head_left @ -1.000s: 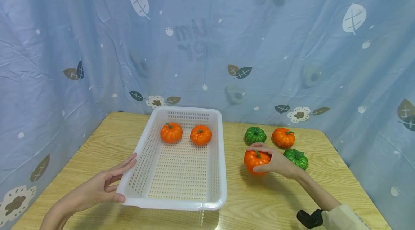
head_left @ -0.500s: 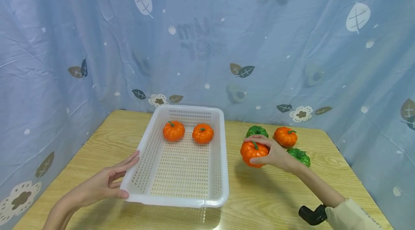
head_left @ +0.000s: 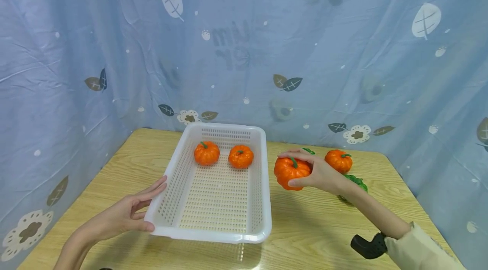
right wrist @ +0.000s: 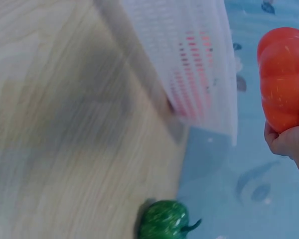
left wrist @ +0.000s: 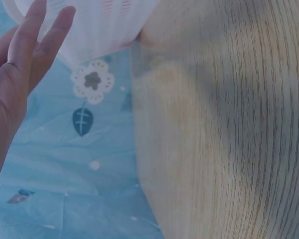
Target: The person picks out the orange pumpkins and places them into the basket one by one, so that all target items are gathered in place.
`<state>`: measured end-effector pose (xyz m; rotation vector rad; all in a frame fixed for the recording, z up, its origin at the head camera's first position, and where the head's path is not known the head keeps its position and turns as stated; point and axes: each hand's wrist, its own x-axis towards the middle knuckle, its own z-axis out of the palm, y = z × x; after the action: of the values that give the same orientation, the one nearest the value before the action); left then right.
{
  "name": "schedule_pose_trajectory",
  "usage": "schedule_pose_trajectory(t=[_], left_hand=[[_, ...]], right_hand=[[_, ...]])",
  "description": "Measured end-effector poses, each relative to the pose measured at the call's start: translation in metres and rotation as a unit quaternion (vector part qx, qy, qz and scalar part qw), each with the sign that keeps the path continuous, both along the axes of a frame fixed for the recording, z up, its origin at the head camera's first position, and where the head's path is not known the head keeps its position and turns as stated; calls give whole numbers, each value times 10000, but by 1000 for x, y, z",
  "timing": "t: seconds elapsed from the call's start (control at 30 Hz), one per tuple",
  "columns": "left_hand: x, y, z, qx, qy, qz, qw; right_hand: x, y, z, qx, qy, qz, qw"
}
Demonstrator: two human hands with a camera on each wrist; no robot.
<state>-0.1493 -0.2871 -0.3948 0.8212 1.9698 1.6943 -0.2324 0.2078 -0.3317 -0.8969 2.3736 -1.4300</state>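
Note:
My right hand (head_left: 318,172) grips an orange toy pumpkin (head_left: 288,173) with a green stem, fingers over its far side and thumb on its near side. It hangs above the table, just right of a white perforated plastic basket (head_left: 175,233). In the right wrist view the held pumpkin (right wrist: 285,79) is at the right edge. My left hand (head_left: 123,215) touches the basket's left side with extended fingers, the thumb at its near left corner. Inside the basket, toward the back, sit two more orange pumpkins, one left (head_left: 206,154) and one right (head_left: 241,157).
Behind and beside my right arm on the wooden table (head_left: 316,227) are an orange pumpkin (head_left: 338,161) and two green ones, both partly hidden: one right (head_left: 357,182), one behind the hand (head_left: 309,151). A blue patterned curtain (head_left: 244,50) surrounds the table.
My right hand has lifted the orange pumpkin and carried it left toward the basket. My left hand stays against the basket, and the whole head view has shifted slightly.

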Motion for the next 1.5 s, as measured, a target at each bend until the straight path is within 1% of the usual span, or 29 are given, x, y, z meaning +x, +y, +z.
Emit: schedule_pose_trajectory(t=[0.17, 0.33, 0.4, 0.57, 0.73, 0.8, 0.9, 1.0, 1.1, 1.33, 1.4, 1.5], left_hand=[[0, -1, 0, 39, -25, -22, 10000], [2, -2, -2, 119, -75, -1, 9999], [2, -1, -3, 92, -8, 38, 9999], [0, 0, -1, -66, 154, 125, 9998], [-1, 1, 1, -89, 115, 144, 9998], [-1, 2, 1, -67, 88, 145, 9998], [0, 1, 1, -49, 27, 153, 9999], [1, 0, 1, -19, -38, 172, 9998], [1, 1, 2, 8, -44, 167, 9998], [1, 2, 4, 37, -76, 216, 9997], [2, 2, 4, 58, -100, 228, 9997], [3, 2, 2, 51, -68, 240, 9997]], right_hand=[[-2, -19, 11, 4, 26, 257, 9997], [-6, -40, 12, -101, 31, 602, 9981], [-7, -48, 11, -134, -49, 724, 9973], [-9, -69, 3, -205, -234, 1076, 9937], [-15, -93, -13, -336, -211, 1458, 9885], [-17, -102, -20, -315, -312, 1486, 9879], [-16, -113, -29, -47, -556, 1466, 9876], [-15, -122, -34, 281, -689, 1646, 9835], [-16, -128, -36, 470, -602, 1981, 9772], [-22, -147, -41, 678, -634, 2671, 9592], [-24, -154, -45, 717, -637, 2805, 9551], [-26, -162, -51, 783, -526, 2973, 9501]])
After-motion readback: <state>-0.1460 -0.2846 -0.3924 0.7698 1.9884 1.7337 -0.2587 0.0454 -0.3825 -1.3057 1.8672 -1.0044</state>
